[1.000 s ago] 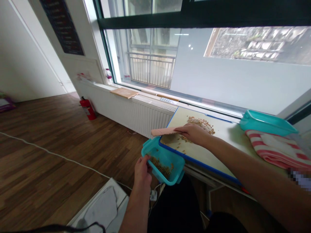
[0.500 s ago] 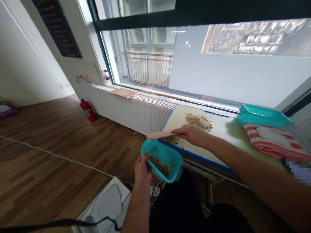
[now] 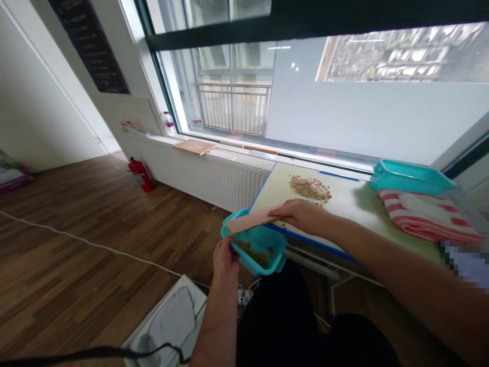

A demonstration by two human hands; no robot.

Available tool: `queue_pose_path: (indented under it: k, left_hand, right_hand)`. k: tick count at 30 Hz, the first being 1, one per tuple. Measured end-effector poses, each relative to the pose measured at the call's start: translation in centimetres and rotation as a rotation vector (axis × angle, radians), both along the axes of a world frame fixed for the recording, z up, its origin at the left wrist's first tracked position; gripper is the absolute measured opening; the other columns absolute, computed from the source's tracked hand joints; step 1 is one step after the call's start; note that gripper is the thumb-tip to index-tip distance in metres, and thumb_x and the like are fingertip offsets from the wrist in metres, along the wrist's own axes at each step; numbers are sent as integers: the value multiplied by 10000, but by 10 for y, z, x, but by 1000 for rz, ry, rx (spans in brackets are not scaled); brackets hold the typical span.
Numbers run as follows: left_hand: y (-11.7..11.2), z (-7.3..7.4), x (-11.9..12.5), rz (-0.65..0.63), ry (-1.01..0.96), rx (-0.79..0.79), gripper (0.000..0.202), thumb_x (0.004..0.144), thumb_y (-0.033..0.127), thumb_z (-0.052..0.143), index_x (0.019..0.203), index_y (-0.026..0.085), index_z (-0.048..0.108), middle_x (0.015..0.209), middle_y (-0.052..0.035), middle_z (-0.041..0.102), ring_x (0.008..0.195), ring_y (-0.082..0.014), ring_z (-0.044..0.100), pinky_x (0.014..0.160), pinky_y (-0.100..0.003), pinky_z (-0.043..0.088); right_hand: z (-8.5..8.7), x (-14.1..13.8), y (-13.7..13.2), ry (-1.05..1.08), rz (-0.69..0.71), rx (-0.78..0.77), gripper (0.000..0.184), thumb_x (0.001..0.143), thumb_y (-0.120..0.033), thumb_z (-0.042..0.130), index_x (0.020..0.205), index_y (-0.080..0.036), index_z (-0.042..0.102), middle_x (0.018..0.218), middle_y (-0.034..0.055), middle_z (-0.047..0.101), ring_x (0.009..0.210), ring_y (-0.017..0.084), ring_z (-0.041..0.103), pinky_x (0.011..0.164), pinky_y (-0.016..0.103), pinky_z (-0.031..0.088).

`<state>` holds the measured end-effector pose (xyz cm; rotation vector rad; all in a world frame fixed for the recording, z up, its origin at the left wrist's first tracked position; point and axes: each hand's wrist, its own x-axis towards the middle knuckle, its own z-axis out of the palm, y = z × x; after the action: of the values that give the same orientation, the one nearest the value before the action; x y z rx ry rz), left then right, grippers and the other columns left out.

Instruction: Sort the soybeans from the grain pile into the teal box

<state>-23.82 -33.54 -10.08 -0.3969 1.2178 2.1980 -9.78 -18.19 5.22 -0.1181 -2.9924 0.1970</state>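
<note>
My left hand [image 3: 225, 255] grips the left rim of a teal plastic tub [image 3: 273, 239], which is held against the table's front edge. Small brownish grain-like pieces [image 3: 254, 254] lie in the bottom of the tub. In my right hand [image 3: 296, 211] is a flat, pale pinkish strip of board [image 3: 248, 220], reaching over the tub's far rim. A few loose pieces sit by the table edge near my right fingers. Farther back on the pale table [image 3: 351, 204] with blue edging, a pile of similar mixed pieces [image 3: 310, 187] is spread out.
At the table's right stand a second teal tub [image 3: 414, 177] and a folded red-and-white striped towel [image 3: 424, 214]. A radiator [image 3: 233, 178] runs below the window. A red fire extinguisher [image 3: 140, 174] stands on the wooden floor, and a white cable [image 3: 95, 248] crosses it.
My right hand has drawn the board strip toward me, off the table edge and down over the tub. The tub has risen slightly, with my left hand still on its rim.
</note>
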Motion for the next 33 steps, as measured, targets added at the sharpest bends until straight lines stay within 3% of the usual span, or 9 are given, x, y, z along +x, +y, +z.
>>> queue_pose_path:
  k: [6, 13, 21, 24, 30, 33]
  left_hand:
    - [1, 1, 5, -13, 35, -7, 174, 539, 163, 668, 661, 148, 545, 510, 45, 480, 415, -70, 428, 393, -193, 283]
    - [1, 13, 18, -24, 49, 1, 221, 560, 153, 672, 769, 144, 600, 617, 9, 560, 524, -109, 518, 486, -224, 383]
    - [0, 7, 42, 65, -28, -2, 205, 557, 156, 655, 647, 168, 472, 489, 83, 404, 419, -54, 390, 410, -186, 282]
    - [-2, 3, 48, 86, -74, 6, 247, 544, 134, 655, 601, 175, 418, 466, 93, 374, 401, -45, 363, 399, -179, 269]
    - [-3, 3, 54, 60, -69, 44, 241, 552, 140, 659, 603, 174, 425, 483, 88, 409, 404, -49, 390, 400, -185, 283]
    - [-4, 3, 56, 48, -93, 59, 255, 547, 138, 672, 600, 174, 425, 484, 85, 427, 408, -50, 404, 404, -182, 295]
  right_hand:
    - [11, 5, -10, -66, -17, -11, 337, 866, -294, 435, 1124, -269, 651, 977, 63, 696, 876, 187, 628, 773, 276, 444]
    - [19, 12, -23, -59, 28, -23, 327, 863, -269, 439, 1104, -288, 659, 939, 40, 705, 840, 169, 630, 759, 264, 448]
    - [20, 18, -24, 14, 81, -35, 319, 882, -277, 431, 1116, -289, 647, 1041, 15, 689, 950, 158, 618, 851, 270, 440]
    - [28, 28, -22, 77, -28, 59, 326, 901, -289, 399, 1130, -287, 630, 1065, 9, 681, 955, 152, 619, 845, 276, 444]
    - [50, 55, -24, 72, -509, 394, 384, 917, -369, 326, 1167, -248, 592, 976, 58, 699, 788, 204, 643, 644, 292, 438]
    - [51, 66, -25, -12, -650, 464, 391, 914, -380, 312, 1165, -246, 580, 938, 63, 699, 739, 210, 632, 593, 287, 398]
